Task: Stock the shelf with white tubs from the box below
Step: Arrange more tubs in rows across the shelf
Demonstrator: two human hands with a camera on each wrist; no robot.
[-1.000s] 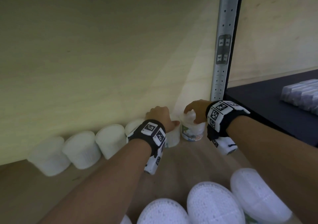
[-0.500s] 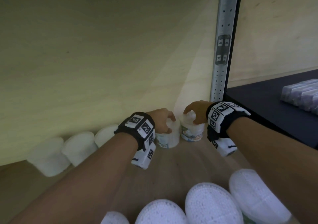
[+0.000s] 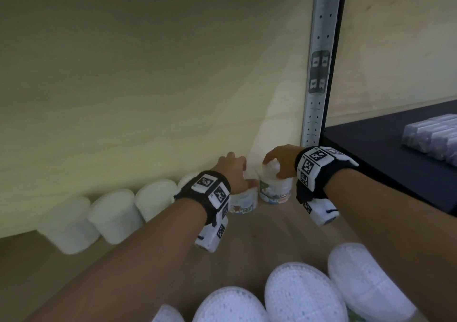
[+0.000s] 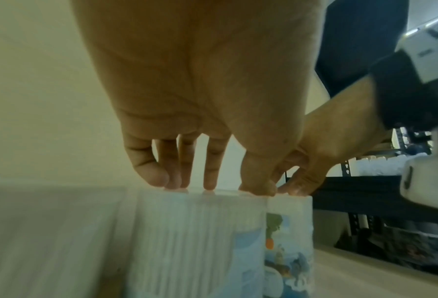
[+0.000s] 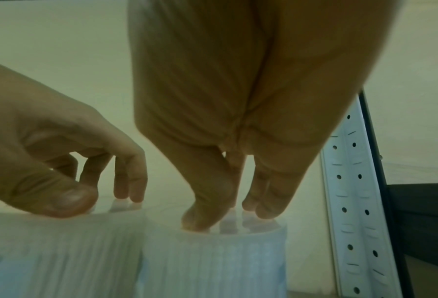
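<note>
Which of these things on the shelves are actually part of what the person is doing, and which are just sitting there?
Part of the job:
- left hand, fingertips on a white ribbed plastic tub
- right hand, fingertips on the neighbouring white labelled tub
- row of white tubs along the pale wooden back wall
- white tubs with dotted tops nearest the camera

Just lying about:
- wrapped pale packs on the dark shelf
- perforated metal upright
</note>
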